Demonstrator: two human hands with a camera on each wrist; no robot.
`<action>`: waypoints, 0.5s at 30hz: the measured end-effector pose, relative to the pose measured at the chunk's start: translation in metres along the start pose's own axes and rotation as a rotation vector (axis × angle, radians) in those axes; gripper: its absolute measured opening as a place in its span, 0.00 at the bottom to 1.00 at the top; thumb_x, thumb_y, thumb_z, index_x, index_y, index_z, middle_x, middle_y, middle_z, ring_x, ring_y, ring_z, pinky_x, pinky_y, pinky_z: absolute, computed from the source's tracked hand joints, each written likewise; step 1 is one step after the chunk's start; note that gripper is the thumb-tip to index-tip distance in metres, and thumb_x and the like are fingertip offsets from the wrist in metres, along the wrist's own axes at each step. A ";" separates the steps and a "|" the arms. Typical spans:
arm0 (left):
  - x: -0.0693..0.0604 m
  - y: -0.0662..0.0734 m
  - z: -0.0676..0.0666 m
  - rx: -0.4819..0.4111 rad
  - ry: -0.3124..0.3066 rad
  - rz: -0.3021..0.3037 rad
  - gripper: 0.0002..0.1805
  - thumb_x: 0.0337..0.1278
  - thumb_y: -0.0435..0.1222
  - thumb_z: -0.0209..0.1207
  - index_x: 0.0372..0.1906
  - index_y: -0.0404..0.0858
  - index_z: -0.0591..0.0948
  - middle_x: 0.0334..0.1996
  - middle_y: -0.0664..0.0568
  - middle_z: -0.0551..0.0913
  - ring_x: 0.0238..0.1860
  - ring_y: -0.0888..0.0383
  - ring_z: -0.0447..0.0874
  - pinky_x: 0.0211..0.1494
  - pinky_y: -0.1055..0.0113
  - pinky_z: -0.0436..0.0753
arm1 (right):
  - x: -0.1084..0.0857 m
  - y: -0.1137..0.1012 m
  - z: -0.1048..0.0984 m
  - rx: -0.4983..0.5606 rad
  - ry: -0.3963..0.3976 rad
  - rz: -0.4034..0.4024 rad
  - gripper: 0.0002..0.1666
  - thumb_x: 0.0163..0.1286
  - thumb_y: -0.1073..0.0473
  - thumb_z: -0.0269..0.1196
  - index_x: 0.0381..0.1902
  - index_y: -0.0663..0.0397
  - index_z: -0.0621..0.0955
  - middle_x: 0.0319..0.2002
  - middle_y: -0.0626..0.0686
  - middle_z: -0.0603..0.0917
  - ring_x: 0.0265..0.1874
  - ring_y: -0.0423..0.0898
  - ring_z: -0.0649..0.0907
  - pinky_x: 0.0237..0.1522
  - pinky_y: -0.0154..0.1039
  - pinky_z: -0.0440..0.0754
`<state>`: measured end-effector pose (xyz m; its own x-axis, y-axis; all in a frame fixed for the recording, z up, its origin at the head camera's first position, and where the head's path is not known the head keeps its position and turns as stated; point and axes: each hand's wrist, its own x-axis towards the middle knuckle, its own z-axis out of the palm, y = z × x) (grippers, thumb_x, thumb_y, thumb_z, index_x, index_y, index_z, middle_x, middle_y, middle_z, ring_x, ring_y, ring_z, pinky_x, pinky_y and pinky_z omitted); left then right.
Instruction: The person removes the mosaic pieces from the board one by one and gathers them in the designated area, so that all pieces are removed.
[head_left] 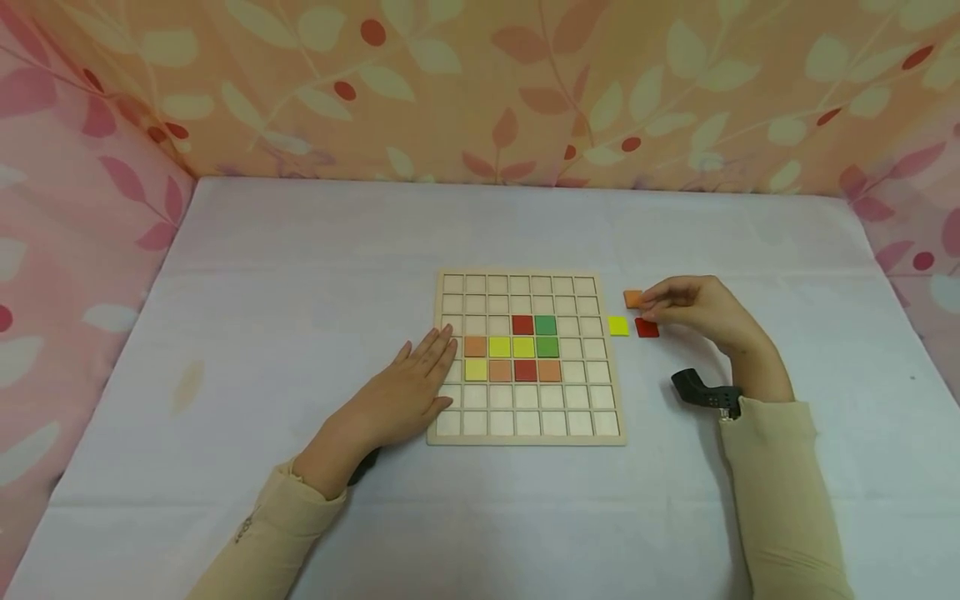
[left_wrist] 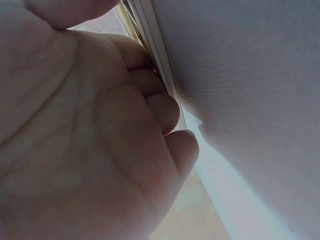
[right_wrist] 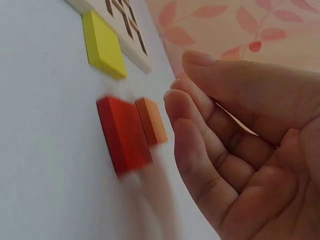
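A square wooden grid board lies on the white-covered table. Red, green, orange and yellow tiles fill several cells in its middle rows. My left hand rests on the board's left edge with its fingers extended; the left wrist view shows its palm beside that edge. Right of the board lie three loose tiles: yellow, orange and red. Over the orange and red tiles hovers my right hand, its fingers loosely bent. In the right wrist view, nothing sits between its thumb and fingertips, which are apart from the red tile.
A black wrist mount sticks out from the right sleeve. Floral-patterned cloth hangs along the back and both sides of the table. The left sleeve crosses the front left.
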<state>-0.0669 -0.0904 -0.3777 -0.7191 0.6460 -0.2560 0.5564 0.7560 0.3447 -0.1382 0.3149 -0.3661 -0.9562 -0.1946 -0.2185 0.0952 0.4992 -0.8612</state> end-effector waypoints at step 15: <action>0.000 0.000 -0.001 -0.003 -0.005 0.002 0.38 0.70 0.43 0.48 0.72 0.26 0.47 0.74 0.37 0.39 0.73 0.45 0.35 0.71 0.47 0.47 | 0.025 -0.029 0.042 -0.016 -0.166 -0.131 0.15 0.60 0.65 0.67 0.42 0.70 0.81 0.34 0.57 0.85 0.33 0.42 0.83 0.37 0.29 0.79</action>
<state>-0.0668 -0.0904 -0.3767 -0.7161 0.6478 -0.2598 0.5564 0.7546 0.3479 -0.1531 0.2596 -0.3657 -0.9015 -0.3941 -0.1787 -0.0327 0.4737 -0.8801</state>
